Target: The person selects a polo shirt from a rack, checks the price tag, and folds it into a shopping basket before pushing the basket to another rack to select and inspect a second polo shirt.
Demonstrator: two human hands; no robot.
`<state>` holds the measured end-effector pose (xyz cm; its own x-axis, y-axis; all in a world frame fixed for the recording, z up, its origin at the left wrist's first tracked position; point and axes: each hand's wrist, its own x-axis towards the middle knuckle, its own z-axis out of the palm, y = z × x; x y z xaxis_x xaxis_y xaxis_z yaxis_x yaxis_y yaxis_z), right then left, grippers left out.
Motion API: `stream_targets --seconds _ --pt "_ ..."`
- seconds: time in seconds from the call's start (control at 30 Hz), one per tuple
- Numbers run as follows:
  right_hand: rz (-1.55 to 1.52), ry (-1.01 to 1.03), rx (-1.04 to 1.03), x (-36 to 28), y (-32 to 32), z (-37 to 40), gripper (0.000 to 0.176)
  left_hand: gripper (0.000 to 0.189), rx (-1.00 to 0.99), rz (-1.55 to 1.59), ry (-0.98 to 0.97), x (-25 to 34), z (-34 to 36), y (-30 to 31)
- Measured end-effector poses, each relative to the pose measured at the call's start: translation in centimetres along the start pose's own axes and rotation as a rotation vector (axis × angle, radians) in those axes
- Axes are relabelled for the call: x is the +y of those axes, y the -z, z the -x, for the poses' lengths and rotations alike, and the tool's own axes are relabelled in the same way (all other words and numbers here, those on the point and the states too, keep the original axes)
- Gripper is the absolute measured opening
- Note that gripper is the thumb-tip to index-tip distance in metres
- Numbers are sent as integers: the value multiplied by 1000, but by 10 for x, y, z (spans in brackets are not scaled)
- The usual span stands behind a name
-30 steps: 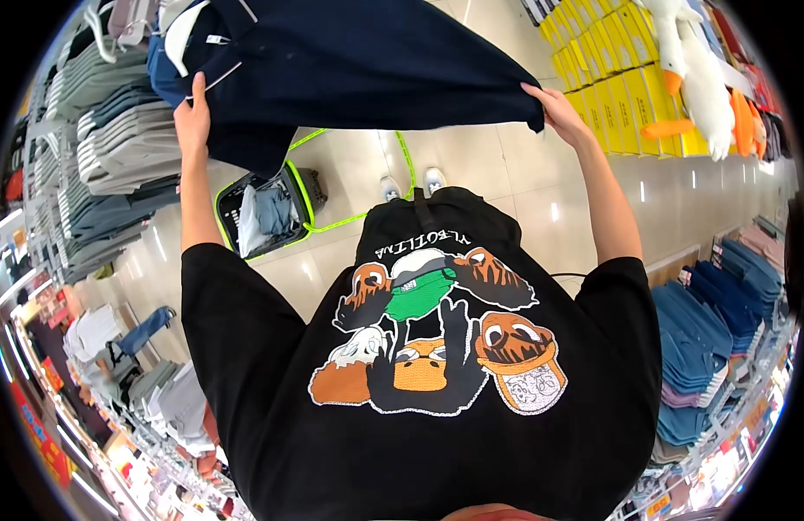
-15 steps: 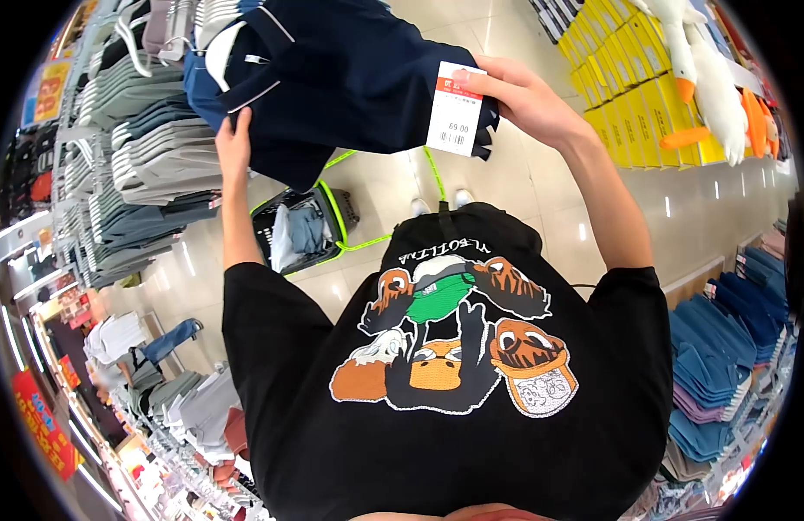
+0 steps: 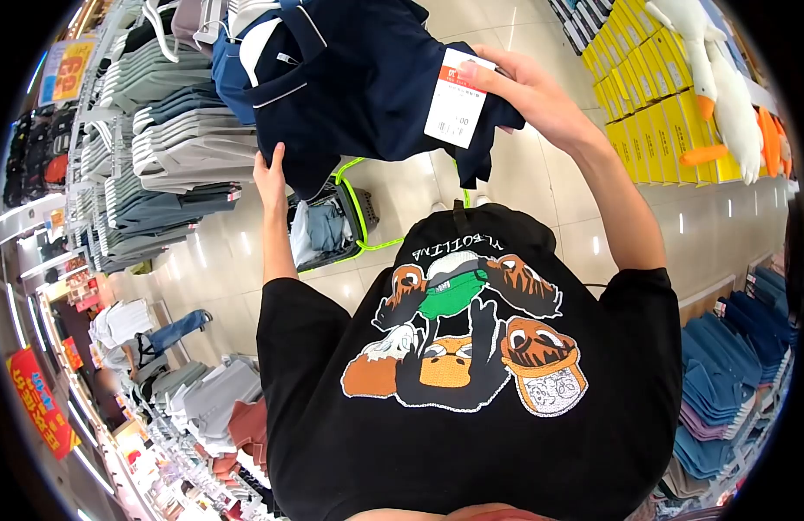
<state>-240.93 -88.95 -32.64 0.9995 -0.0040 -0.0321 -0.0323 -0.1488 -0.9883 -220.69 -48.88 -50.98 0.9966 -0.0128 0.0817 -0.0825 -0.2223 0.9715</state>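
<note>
A navy shirt (image 3: 359,87) on a white hanger (image 3: 260,50) is spread out at the top of the view, its collar edged in a light line. My left hand (image 3: 269,169) grips the shirt at its left side, below the collar. At the other end my right hand (image 3: 528,91) holds the fabric, with the thumb over a red and white price tag (image 3: 455,108). The fingers of my right hand are partly hidden behind the cloth.
Racks of hanging shirts (image 3: 189,143) stand at the left. Below the shirt is a black basket (image 3: 328,227) with green edges and clothes inside. Yellow boxes (image 3: 662,130) and white goose toys (image 3: 732,108) are at the upper right, folded jeans (image 3: 719,365) lower right. Far left, a person (image 3: 124,347).
The shirt and my left hand have shifted right in the view, my left hand also lower. The right end of the shirt hangs lower, and the price tag is tilted.
</note>
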Motion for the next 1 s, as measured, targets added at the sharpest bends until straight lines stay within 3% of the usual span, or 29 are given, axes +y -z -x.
stream_targets --seconds 0.3,0.37,0.43,0.5,0.57,0.63,0.73,0.8,0.9,1.0 --pt "-83 -122 114 2 3 1 48 52 111 -52 101 -43 8 -4" --pt "-65 -127 143 7 6 1 46 52 170 -24 26 -48 7 -7" --pt "-265 -117 240 14 11 2 43 52 221 -67 28 -44 10 -9" --pt "-332 -167 290 15 14 6 40 55 163 -50 -62 -59 11 -6" --pt "-439 -180 279 16 13 9 37 62 416 -638 -311 -58 26 -13" --pt "-482 -181 251 18 6 10 35 60 361 -516 -549 4 64 -51" --pt "-559 -178 220 11 -16 4 34 51 -132 -243 -670 73 118 -119" --pt "-634 -170 184 12 -25 -2 33 55 -288 -98 -627 117 149 -156" --pt "-722 -140 82 18 -30 -9 31 43 -281 -35 -599 119 152 -196" --pt "-767 -148 102 17 -27 -13 29 13 -139 11 -620 115 138 -201"
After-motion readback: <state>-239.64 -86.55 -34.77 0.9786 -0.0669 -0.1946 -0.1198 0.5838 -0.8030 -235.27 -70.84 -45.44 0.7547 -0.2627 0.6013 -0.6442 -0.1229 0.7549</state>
